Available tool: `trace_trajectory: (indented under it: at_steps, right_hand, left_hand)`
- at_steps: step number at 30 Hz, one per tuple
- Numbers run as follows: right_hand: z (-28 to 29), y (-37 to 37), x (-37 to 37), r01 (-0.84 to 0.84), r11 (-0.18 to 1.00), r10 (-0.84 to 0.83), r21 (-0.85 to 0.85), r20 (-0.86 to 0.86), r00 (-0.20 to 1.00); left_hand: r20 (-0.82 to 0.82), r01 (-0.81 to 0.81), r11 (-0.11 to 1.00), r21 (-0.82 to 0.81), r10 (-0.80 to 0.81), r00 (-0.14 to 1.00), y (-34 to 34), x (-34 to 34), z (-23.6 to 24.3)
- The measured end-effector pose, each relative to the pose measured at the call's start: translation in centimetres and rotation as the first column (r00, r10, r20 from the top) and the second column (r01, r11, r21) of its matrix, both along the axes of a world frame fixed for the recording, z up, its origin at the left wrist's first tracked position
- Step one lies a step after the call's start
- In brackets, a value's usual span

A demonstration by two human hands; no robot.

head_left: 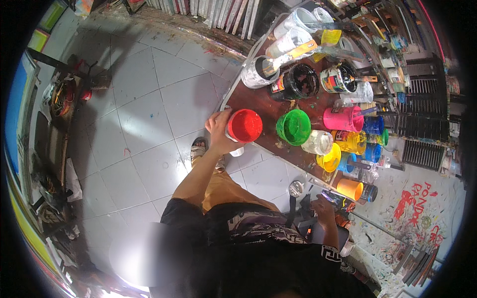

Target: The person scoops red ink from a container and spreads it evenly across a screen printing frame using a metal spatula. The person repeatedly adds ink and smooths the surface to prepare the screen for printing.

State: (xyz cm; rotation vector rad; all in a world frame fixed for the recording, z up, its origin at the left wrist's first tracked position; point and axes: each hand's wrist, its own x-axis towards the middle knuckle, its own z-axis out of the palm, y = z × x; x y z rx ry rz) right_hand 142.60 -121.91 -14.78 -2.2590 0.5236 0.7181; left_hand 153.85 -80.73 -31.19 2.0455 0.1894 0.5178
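Head view: left hand [219,130], half-curled, grips the red tub [247,125] from its left; right hand [324,206] well apart, openness and hold unclear.

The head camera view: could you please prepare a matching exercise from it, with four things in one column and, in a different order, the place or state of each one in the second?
Column one
1. Red paint tub
2. Green paint tub
3. Pink paint tub
4. Sandal

Column two
A. On the grey tiled floor
B. Between the red and pink tubs
C. Held by the left hand
D. Has a tool leaning in it

Pairs: 1-C, 2-B, 3-D, 4-A
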Motion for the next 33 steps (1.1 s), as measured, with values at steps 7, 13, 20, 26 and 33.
trace_trajectory:
  at_steps: [7,13,20,26,33]
  right_hand:
    - [1.4,-0.1,-0.3,-0.096,0.995,0.097,-0.026,0.031,0.995]
    - [-0.8,2.8,4.3,-0.482,0.876,0.48,-0.009,0.126,0.868]
    - [-0.7,14.4,10.2,-0.569,0.736,0.551,0.367,0.163,0.818]
    - [-1.1,28.2,13.4,-0.762,0.518,0.686,0.388,0.343,0.642]
    - [0.6,47.6,-2.3,-0.896,0.087,0.802,0.436,0.502,0.323]
  left_hand:
    - [0.024,-0.073,0.996,-0.057,0.075,0.997,0.2,-0.8,-0.6]
    - [0.042,-0.307,0.948,-0.082,0.312,0.949,4.4,-7.2,5.1]
    - [0.086,-0.759,0.65,0.042,0.755,0.651,11.3,-23.6,12.3]
    - [0.112,-0.995,0.088,0.043,0.989,0.093,12.6,-41.6,17.6]
    - [0.203,-0.956,-0.262,-0.128,0.937,-0.284,9.4,-62.6,19.5]
